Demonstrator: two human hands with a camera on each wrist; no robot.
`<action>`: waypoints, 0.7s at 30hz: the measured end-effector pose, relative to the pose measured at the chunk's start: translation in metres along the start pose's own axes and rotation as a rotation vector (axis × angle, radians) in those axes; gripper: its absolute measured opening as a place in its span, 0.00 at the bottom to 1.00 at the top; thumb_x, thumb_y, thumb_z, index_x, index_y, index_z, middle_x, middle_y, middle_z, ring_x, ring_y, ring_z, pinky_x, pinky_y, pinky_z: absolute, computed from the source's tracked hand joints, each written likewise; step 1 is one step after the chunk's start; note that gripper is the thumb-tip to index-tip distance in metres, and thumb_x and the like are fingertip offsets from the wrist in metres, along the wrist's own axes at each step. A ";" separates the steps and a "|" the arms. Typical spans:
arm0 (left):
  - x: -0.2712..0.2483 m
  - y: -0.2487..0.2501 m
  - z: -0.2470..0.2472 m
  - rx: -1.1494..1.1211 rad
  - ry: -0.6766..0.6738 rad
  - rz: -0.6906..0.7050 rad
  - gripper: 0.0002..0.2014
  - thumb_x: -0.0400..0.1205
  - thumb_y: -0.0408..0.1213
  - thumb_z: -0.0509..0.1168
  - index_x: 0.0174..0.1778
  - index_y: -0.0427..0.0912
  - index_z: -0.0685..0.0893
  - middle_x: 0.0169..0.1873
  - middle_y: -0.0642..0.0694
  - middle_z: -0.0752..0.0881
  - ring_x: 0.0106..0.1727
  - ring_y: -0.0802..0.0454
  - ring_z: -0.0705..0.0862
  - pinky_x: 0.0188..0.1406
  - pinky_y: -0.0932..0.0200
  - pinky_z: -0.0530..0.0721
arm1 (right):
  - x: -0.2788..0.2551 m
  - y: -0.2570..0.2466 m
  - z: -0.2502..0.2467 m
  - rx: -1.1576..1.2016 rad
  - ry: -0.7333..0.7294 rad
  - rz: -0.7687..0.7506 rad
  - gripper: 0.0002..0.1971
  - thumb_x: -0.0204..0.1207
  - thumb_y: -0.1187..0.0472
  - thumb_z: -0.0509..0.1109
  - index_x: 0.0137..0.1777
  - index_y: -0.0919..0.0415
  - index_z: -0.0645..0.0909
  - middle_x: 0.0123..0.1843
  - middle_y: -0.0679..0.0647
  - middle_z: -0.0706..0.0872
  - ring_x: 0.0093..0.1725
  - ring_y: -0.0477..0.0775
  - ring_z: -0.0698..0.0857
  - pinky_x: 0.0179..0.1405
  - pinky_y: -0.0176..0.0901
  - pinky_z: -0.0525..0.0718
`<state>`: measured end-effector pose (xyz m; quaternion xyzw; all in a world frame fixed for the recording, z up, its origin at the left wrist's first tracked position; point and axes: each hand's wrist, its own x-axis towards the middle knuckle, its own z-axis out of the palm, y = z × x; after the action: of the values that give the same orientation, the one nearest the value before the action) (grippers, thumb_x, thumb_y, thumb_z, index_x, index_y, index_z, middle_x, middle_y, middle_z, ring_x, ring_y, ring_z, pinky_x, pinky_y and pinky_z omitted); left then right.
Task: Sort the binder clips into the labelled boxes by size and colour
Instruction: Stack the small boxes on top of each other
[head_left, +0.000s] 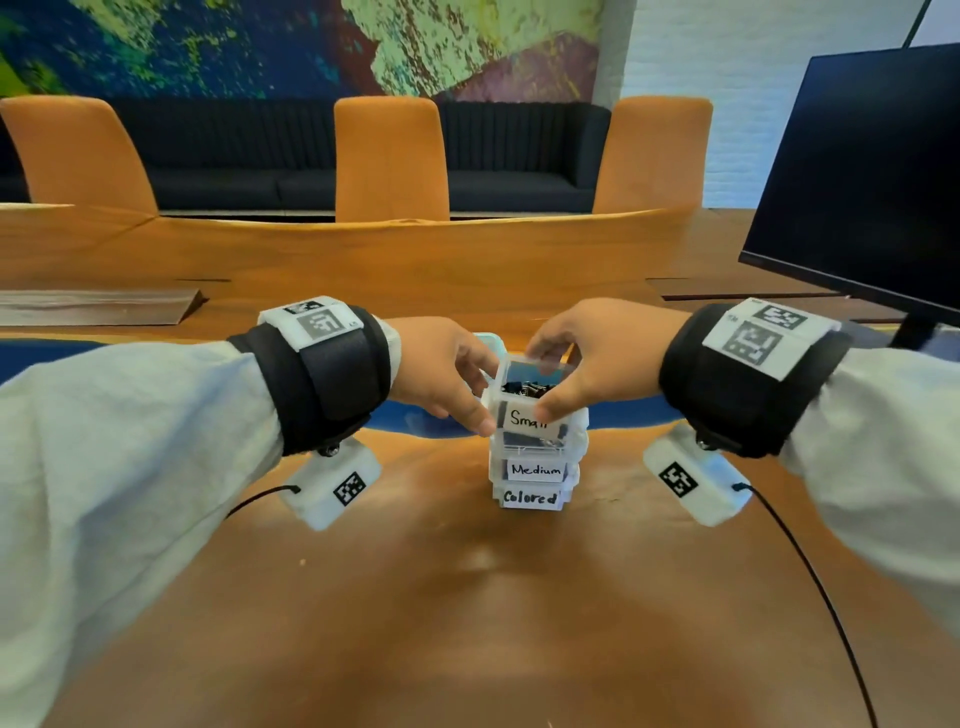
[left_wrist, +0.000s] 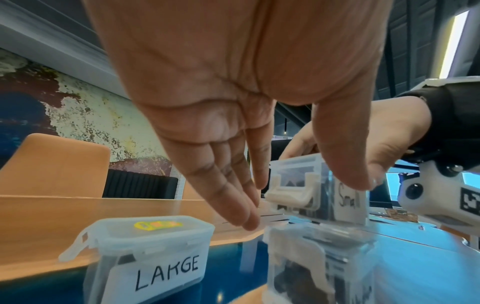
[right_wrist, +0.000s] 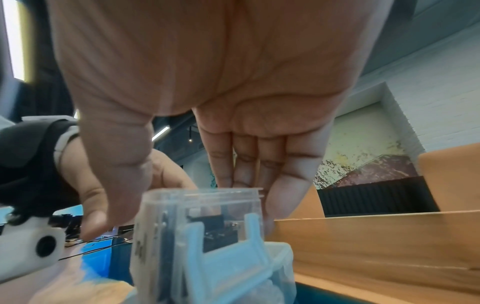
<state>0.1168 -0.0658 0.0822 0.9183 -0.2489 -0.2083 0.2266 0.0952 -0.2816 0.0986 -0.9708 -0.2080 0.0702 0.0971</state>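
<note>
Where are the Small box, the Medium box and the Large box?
Small box (head_left: 527, 418): head view, on its handwritten label.
Medium box (head_left: 536, 470): head view, on its label.
Large box (left_wrist: 166, 273): left wrist view, on its label.

Your left hand (head_left: 441, 371) and right hand (head_left: 597, 353) reach forward close together, fingers (head_left: 480, 423) pointing down, thumbs pinching.

Small box (head_left: 529, 410) on Medium box (head_left: 535, 467) on Colored box (head_left: 530, 498) | Large box (left_wrist: 145, 255) left of stack

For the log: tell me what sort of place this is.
Probably an office meeting room: a long wooden table with orange chairs, a dark monitor, and a black sofa beneath a mural.
</note>
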 end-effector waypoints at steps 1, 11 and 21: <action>0.002 -0.003 0.004 0.006 -0.007 -0.004 0.23 0.72 0.47 0.82 0.62 0.60 0.87 0.55 0.56 0.91 0.55 0.56 0.90 0.58 0.61 0.85 | 0.000 0.001 0.002 0.004 -0.001 0.002 0.37 0.65 0.38 0.81 0.73 0.51 0.79 0.60 0.41 0.87 0.55 0.43 0.84 0.55 0.39 0.79; 0.018 -0.023 0.024 -0.176 0.056 -0.073 0.23 0.72 0.41 0.83 0.61 0.47 0.86 0.42 0.54 0.90 0.34 0.65 0.88 0.40 0.65 0.86 | -0.008 0.005 0.004 0.054 -0.037 0.004 0.33 0.66 0.42 0.82 0.71 0.46 0.80 0.64 0.39 0.85 0.60 0.44 0.84 0.66 0.48 0.81; 0.011 -0.004 0.044 -0.161 -0.012 -0.070 0.41 0.68 0.46 0.85 0.77 0.52 0.75 0.66 0.59 0.79 0.42 0.65 0.85 0.32 0.74 0.82 | -0.017 0.018 0.007 0.119 0.034 0.034 0.33 0.66 0.48 0.84 0.70 0.40 0.74 0.58 0.38 0.84 0.49 0.40 0.84 0.51 0.40 0.81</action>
<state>0.1053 -0.0828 0.0411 0.9040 -0.2007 -0.2409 0.2907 0.0859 -0.3034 0.0898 -0.9678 -0.1851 0.0676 0.1567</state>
